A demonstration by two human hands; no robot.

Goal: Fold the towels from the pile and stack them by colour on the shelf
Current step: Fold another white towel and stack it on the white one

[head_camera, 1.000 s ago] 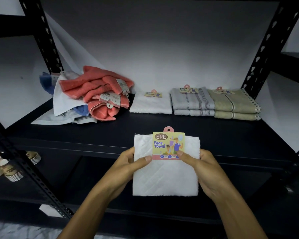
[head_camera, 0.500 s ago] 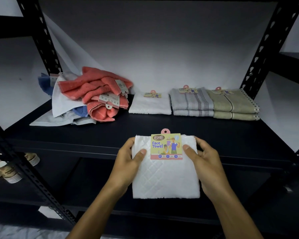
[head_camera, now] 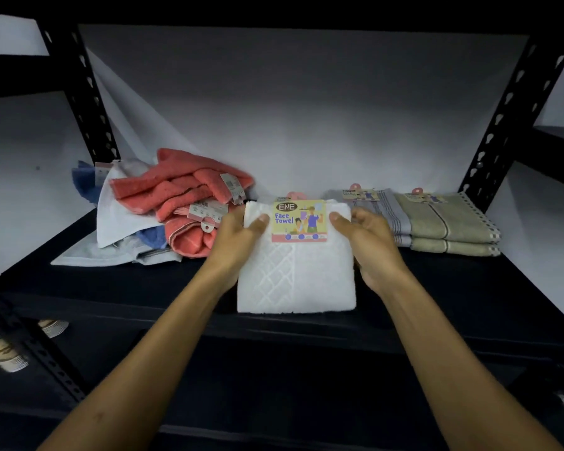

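We grip the folded white towel by its sides, our left hand and right hand outstretched with thumbs flanking its label.

A folded white towel is held over the dark shelf, its card label reading "ENE Face Towel" at the far edge. The left hand grips its left side, thumb on top beside the label; the right hand grips the right side the same way. Far left on the shelf lies a loose pile of towels, coral ones on top of white and blue ones. Far right, a folded grey striped stack sits touching a folded olive stack. Black perforated posts stand at both sides. Paper cups lie on a lower level, near left.
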